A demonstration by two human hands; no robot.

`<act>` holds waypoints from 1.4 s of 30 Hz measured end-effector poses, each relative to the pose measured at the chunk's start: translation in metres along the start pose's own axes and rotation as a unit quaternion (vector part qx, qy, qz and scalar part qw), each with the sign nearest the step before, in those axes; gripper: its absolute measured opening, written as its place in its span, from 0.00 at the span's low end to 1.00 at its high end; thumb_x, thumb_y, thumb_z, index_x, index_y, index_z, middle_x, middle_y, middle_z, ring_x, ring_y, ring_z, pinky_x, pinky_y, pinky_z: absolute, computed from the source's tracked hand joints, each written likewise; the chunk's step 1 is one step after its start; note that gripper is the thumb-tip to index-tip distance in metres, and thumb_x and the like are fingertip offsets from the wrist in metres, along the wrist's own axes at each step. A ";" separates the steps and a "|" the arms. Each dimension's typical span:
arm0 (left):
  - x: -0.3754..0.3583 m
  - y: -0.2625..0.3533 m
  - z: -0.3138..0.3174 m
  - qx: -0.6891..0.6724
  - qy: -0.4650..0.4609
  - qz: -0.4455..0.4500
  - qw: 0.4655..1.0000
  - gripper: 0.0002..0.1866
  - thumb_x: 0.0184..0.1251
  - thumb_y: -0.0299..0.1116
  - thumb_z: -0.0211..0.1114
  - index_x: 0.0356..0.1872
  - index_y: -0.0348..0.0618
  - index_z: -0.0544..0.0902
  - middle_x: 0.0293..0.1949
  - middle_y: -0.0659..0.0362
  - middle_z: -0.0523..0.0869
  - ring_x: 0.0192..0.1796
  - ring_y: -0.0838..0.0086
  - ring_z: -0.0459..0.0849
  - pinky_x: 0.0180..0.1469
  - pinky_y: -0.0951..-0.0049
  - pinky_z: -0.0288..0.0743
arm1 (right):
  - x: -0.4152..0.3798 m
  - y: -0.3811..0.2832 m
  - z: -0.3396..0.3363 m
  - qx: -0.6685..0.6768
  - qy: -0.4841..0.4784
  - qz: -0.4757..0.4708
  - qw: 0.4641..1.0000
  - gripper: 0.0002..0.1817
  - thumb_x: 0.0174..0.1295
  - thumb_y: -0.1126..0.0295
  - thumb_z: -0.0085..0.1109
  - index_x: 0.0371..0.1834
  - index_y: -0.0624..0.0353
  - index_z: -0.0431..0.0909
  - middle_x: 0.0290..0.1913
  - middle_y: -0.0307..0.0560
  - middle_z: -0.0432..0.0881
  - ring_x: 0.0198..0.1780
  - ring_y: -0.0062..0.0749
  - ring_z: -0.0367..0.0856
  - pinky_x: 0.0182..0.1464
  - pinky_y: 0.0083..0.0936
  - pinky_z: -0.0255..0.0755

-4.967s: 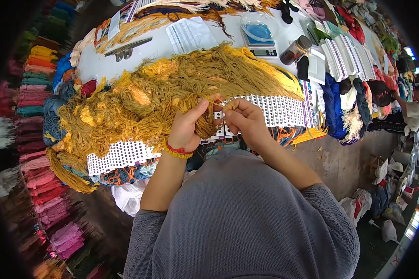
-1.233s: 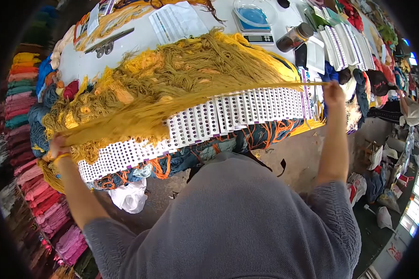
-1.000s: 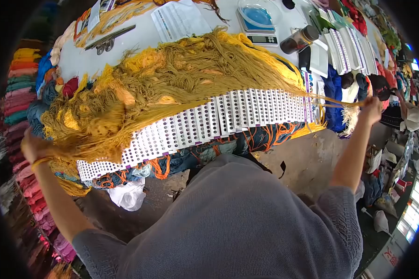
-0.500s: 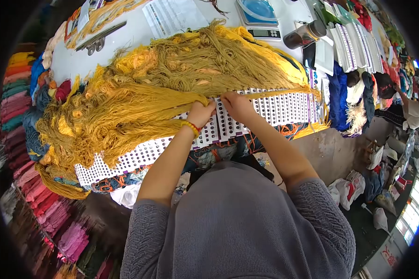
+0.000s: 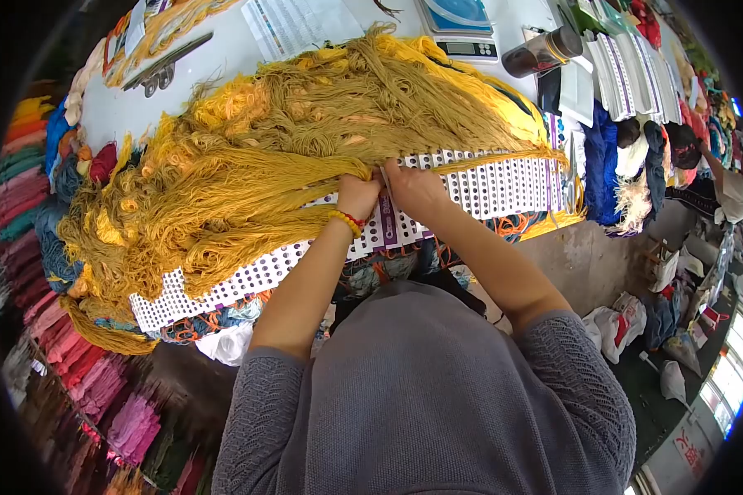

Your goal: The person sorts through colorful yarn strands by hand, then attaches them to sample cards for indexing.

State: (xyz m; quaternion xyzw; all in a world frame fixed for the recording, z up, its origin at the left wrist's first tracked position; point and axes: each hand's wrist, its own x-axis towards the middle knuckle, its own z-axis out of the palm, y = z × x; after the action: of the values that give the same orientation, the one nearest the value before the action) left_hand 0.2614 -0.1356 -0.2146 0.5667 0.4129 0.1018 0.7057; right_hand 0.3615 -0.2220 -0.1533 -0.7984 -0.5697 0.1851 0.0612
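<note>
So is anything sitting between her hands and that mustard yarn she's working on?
No. Both the left hand and the right hand are already gripping the mustard yarn bundle over the white perforated cards; nothing visible lies between.

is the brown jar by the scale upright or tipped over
Tipped: the jar lies on its side on the table, lid end pointing right, beside the scale.
</note>
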 end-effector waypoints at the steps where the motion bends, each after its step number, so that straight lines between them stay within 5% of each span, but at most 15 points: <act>1: -0.001 0.000 0.000 -0.008 0.003 0.012 1.000 0.02 0.48 0.19 0.57 0.22 0.35 0.78 0.19 0.62 0.78 0.20 0.79 0.73 0.22 0.79 0.65 | 0.001 0.001 0.000 0.025 -0.003 0.008 1.000 0.09 0.55 0.69 0.47 0.33 0.63 0.64 0.21 0.52 0.78 0.24 0.44 0.79 0.24 0.34 0.72; 6: -0.002 0.004 0.000 0.021 0.007 0.032 0.999 0.02 0.50 0.22 0.57 0.22 0.35 0.77 0.19 0.61 0.79 0.21 0.77 0.75 0.23 0.78 0.67 | 0.008 0.005 0.003 0.223 0.003 0.102 0.969 0.13 0.56 0.64 0.48 0.37 0.64 0.66 0.22 0.56 0.78 0.25 0.50 0.78 0.27 0.40 0.72; 8: -0.006 0.022 -0.001 0.177 0.028 0.057 0.982 0.06 0.51 0.28 0.58 0.21 0.35 0.77 0.18 0.60 0.79 0.19 0.76 0.76 0.23 0.77 0.68 | 0.004 0.001 -0.020 0.280 -0.057 0.162 0.944 0.15 0.56 0.61 0.47 0.39 0.62 0.67 0.25 0.59 0.78 0.31 0.54 0.77 0.34 0.42 0.71; 10: -0.019 0.055 -0.017 0.218 0.002 -0.090 0.972 0.13 0.50 0.35 0.60 0.20 0.31 0.77 0.18 0.55 0.79 0.21 0.70 0.79 0.27 0.71 0.71 | -0.002 0.006 -0.015 0.276 -0.046 0.194 0.940 0.17 0.55 0.59 0.49 0.41 0.60 0.67 0.28 0.58 0.79 0.34 0.51 0.78 0.37 0.41 0.70; 19: -0.012 0.033 -0.041 0.143 -0.059 -0.043 0.987 0.15 0.47 0.37 0.63 0.25 0.32 0.76 0.19 0.53 0.79 0.21 0.70 0.79 0.27 0.71 0.71 | -0.009 0.018 0.002 0.306 -0.020 0.176 0.935 0.16 0.53 0.61 0.54 0.41 0.56 0.67 0.29 0.51 0.80 0.31 0.46 0.79 0.34 0.36 0.71; 23: -0.020 0.046 -0.026 0.278 0.018 -0.049 0.959 0.13 0.47 0.36 0.67 0.25 0.33 0.78 0.21 0.59 0.79 0.23 0.75 0.77 0.26 0.74 0.69 | -0.010 0.018 0.008 0.307 0.012 0.163 0.938 0.15 0.52 0.65 0.55 0.41 0.56 0.67 0.28 0.50 0.79 0.30 0.46 0.78 0.32 0.36 0.70; 26: -0.035 0.054 -0.023 0.000 -0.046 -0.006 0.999 0.11 0.54 0.34 0.64 0.29 0.35 0.79 0.22 0.63 0.77 0.22 0.78 0.73 0.22 0.78 0.65 | -0.014 0.016 0.016 0.314 0.060 0.160 0.934 0.11 0.53 0.68 0.55 0.38 0.56 0.69 0.28 0.50 0.78 0.30 0.46 0.78 0.31 0.37 0.70; 28: -0.051 0.077 -0.032 -0.221 -0.149 -0.155 0.951 0.10 0.56 0.35 0.63 0.32 0.37 0.78 0.22 0.64 0.76 0.21 0.81 0.71 0.20 0.83 0.61 | -0.016 0.017 0.026 0.310 0.110 0.135 0.935 0.09 0.53 0.69 0.55 0.36 0.56 0.70 0.29 0.50 0.78 0.29 0.47 0.77 0.31 0.37 0.70; 29: -0.050 0.069 -0.040 -0.307 -0.253 -0.148 0.905 0.11 0.58 0.36 0.62 0.36 0.38 0.79 0.26 0.62 0.78 0.22 0.83 0.73 0.20 0.86 0.60 | -0.016 0.017 0.029 0.303 0.161 0.110 0.933 0.07 0.53 0.70 0.54 0.35 0.55 0.72 0.30 0.49 0.77 0.29 0.47 0.77 0.31 0.37 0.70; 30: -0.049 0.070 -0.038 -0.307 -0.255 -0.148 0.905 0.11 0.58 0.36 0.62 0.36 0.38 0.79 0.26 0.62 0.78 0.22 0.83 0.73 0.20 0.86 0.60 | -0.019 0.018 0.032 0.302 0.162 0.111 0.933 0.07 0.53 0.70 0.54 0.35 0.55 0.72 0.30 0.49 0.77 0.29 0.47 0.77 0.31 0.37 0.70; 33: -0.047 0.070 -0.022 -0.245 -0.141 -0.208 0.936 0.15 0.60 0.39 0.59 0.43 0.40 0.78 0.34 0.64 0.80 0.23 0.82 0.75 0.20 0.86 0.60 | -0.028 -0.006 0.000 0.289 0.224 0.011 0.931 0.07 0.51 0.68 0.56 0.32 0.55 0.73 0.31 0.48 0.76 0.30 0.45 0.77 0.29 0.35 0.71; 36: -0.042 0.052 -0.020 -0.290 -0.142 -0.176 0.930 0.15 0.62 0.41 0.57 0.42 0.41 0.79 0.34 0.66 0.80 0.24 0.83 0.74 0.20 0.86 0.60 | -0.022 -0.011 -0.006 0.215 0.164 0.041 0.962 0.10 0.49 0.64 0.58 0.34 0.54 0.73 0.30 0.46 0.75 0.31 0.43 0.78 0.29 0.33 0.72; 39: -0.041 0.028 -0.037 -0.194 0.036 -0.186 0.963 0.16 0.63 0.41 0.55 0.42 0.39 0.79 0.30 0.65 0.79 0.22 0.83 0.72 0.19 0.83 0.59 | -0.009 -0.013 0.000 0.115 0.124 0.088 0.982 0.19 0.46 0.55 0.59 0.39 0.52 0.71 0.33 0.47 0.73 0.33 0.42 0.78 0.30 0.32 0.73; 42: -0.042 0.023 -0.058 -0.296 0.067 -0.189 0.934 0.15 0.63 0.40 0.53 0.26 0.39 0.77 0.17 0.64 0.71 0.14 0.83 0.61 0.16 0.82 0.51 | -0.006 -0.011 0.011 0.093 0.090 0.107 0.986 0.23 0.44 0.51 0.58 0.40 0.52 0.70 0.35 0.49 0.72 0.34 0.43 0.77 0.30 0.34 0.73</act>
State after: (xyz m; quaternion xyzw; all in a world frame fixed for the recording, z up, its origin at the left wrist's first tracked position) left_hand 0.2010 -0.1120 -0.1756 0.2351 0.5095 0.1218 0.8187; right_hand 0.3461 -0.2247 -0.1588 -0.8591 -0.4535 0.1698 0.1658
